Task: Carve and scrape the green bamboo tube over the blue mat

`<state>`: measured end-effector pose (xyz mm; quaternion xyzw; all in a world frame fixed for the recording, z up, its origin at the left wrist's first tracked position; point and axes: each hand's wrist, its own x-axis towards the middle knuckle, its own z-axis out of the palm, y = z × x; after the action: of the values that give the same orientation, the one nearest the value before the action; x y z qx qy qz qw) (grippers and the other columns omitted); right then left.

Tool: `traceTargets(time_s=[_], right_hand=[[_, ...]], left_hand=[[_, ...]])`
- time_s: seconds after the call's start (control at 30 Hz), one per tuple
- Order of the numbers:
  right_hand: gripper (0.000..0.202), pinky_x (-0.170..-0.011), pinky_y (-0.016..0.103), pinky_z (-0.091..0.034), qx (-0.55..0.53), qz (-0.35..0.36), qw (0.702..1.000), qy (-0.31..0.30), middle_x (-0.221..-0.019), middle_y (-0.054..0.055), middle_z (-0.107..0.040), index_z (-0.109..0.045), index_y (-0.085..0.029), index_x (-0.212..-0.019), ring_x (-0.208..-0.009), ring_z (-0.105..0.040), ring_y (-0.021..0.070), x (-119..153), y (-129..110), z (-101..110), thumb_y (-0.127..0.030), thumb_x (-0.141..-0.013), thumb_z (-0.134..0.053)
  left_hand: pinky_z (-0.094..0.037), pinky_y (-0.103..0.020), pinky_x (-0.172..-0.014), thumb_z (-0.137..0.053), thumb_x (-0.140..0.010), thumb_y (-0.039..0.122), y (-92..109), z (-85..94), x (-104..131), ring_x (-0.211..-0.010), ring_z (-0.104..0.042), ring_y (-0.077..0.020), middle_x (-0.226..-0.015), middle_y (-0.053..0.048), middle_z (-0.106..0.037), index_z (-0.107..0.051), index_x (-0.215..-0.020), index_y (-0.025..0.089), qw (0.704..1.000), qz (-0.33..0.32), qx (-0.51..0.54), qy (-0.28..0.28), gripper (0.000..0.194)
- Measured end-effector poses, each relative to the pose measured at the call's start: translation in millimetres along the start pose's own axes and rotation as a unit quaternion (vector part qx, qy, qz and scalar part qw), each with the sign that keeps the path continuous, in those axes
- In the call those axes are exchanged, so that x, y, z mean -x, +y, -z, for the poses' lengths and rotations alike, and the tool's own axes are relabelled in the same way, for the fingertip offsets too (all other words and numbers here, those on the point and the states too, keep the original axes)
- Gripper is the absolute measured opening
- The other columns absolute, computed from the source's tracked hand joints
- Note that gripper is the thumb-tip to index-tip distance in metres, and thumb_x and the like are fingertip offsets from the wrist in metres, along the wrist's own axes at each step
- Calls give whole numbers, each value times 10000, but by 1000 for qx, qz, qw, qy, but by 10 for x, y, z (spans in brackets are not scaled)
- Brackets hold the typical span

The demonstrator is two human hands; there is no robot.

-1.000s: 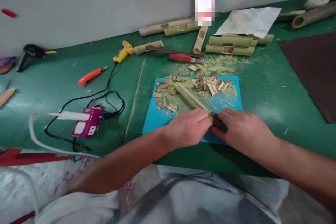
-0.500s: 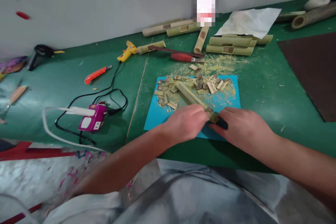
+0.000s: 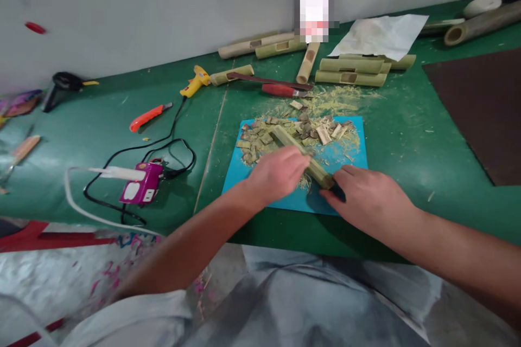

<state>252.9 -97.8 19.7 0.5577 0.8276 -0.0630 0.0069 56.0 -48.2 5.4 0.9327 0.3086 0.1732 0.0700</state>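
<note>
A green bamboo piece [image 3: 319, 172] lies slantwise over a blue sheet [image 3: 240, 173] strewn with wood chips [image 3: 266, 138]. My left hand [image 3: 279, 173] is closed around the middle of the bamboo. At its near right end my right hand [image 3: 364, 195] is closed on a dark object [image 3: 338, 192], partly hidden by the fingers, which touches or nearly touches the bamboo. Pale shavings [image 3: 304, 183] lie beside the bamboo, near my left hand.
Behind the sheet lie a red-handled tool [image 3: 279, 90], cut bamboo pieces [image 3: 352, 77] and a white paper [image 3: 378, 35]. Leftward are a yellow glue gun [image 3: 196, 82], an orange cutter [image 3: 146, 118] and a purple power adapter [image 3: 142, 183] with cords. A dark board [image 3: 480, 114] is at right.
My left hand has slid up and left along the bamboo, uncovering its near end and the shavings. My right hand sits slightly further left. The whole view has shifted a little.
</note>
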Motion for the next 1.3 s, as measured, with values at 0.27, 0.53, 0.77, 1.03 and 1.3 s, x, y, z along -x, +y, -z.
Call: traceTargets(time_s=[0.27,0.53,0.77,1.03,1.3], right_hand=[[254,-506,293,-284,68,81,991,87,-654,47,-617,-646,-163,-715,-559,-570,160,38,-14,-26,-326,-893,-564],[209,-527,307,-312,113,99,981,125,-640,43,-595,-642,-164,-735,-563,-579,181,83,-63,-55,-277,-895,-572],[212,-535,303,-301,114,95,982,119,-633,45,-594,-641,-164,-715,-564,-560,168,84,-64,-45,-268,-888,-575],[210,-538,307,-271,111,100,982,117,-648,53,-607,-645,-157,-730,-559,-538,168,78,-67,-35,-215,-896,-531],[203,-533,308,-258,124,94,982,108,-646,45,-601,-661,-158,-747,-558,-543,166,81,-84,-23,-246,-896,-555]], left_hand=[[-456,-266,-690,-342,-1018,250,-113,-14,-9,-765,-574,-161,-793,-60,-613,-642,-891,142,999,2,-40,20,343],[-463,-274,-687,-344,-1014,243,-90,-46,1,-757,-575,-166,-788,-56,-608,-638,-909,143,999,-20,-26,9,328],[-470,-264,-675,-348,-1012,243,-116,-37,10,-744,-574,-157,-768,-49,-603,-638,-887,155,999,-15,-29,0,327],[-447,-265,-642,-354,-1007,235,-115,-20,11,-701,-551,-154,-727,-40,-584,-633,-849,151,1000,-23,-19,3,331],[-446,-264,-640,-365,-993,203,-162,-2,39,-706,-550,-158,-739,-50,-582,-620,-844,143,999,-25,-25,-4,301]])
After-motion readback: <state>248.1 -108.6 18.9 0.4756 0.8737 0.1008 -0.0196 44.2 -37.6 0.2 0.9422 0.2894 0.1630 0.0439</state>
